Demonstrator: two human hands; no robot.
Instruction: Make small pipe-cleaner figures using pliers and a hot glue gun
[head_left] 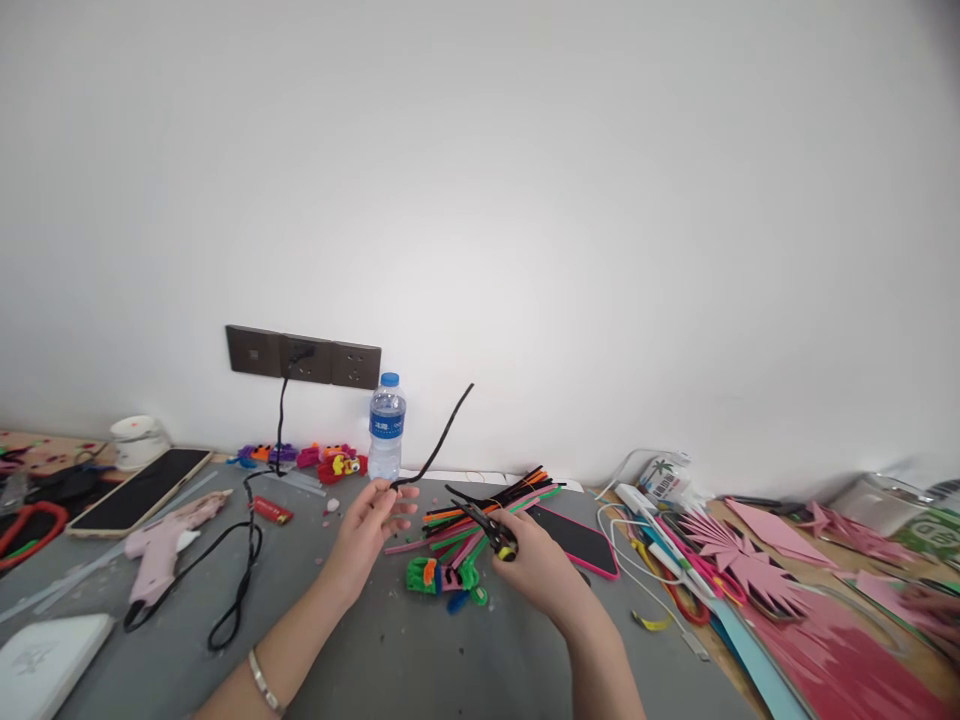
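Grey table [525,660] spreads beneath two forearms slanting in from seven and five o'clock. The right hand [531,555] is curled, its back showing; the left hand [371,520] has its outer fingers loosely spread. Between them lies a multicoloured stem bundle [517,494]. One black fuzzy stem [447,433], pinched by the left grip, rises toward one o'clock. Black scissors [486,522], the right grip wrapped around them, point toward ten.

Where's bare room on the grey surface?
Barring specks: between left forearm and right forearm, nearer you than the green pipe-cleaner craft; also between left forearm and black cord. Crowded: around the pipe-cleaner bundle and pink-edged phone.
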